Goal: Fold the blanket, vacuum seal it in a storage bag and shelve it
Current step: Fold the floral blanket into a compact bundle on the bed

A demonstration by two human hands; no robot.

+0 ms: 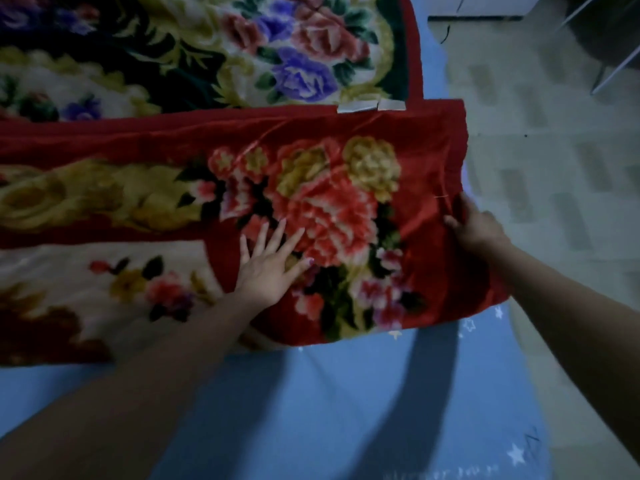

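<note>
A thick red blanket (329, 188) with large pink, yellow and purple flowers lies spread over a bed, its near part folded back over the rest. Two white labels (370, 106) show at the fold's far edge. My left hand (268, 261) lies flat with fingers spread on the folded layer, pressing on a pink flower. My right hand (476, 225) grips the blanket's right edge, thumb on top and fingers hidden beneath the fabric.
A blue bed sheet (346, 393) with white stars covers the bed in front of the blanket. To the right is a pale patterned floor (554, 161). White furniture (478, 8) and thin metal legs (609, 74) stand at the top right.
</note>
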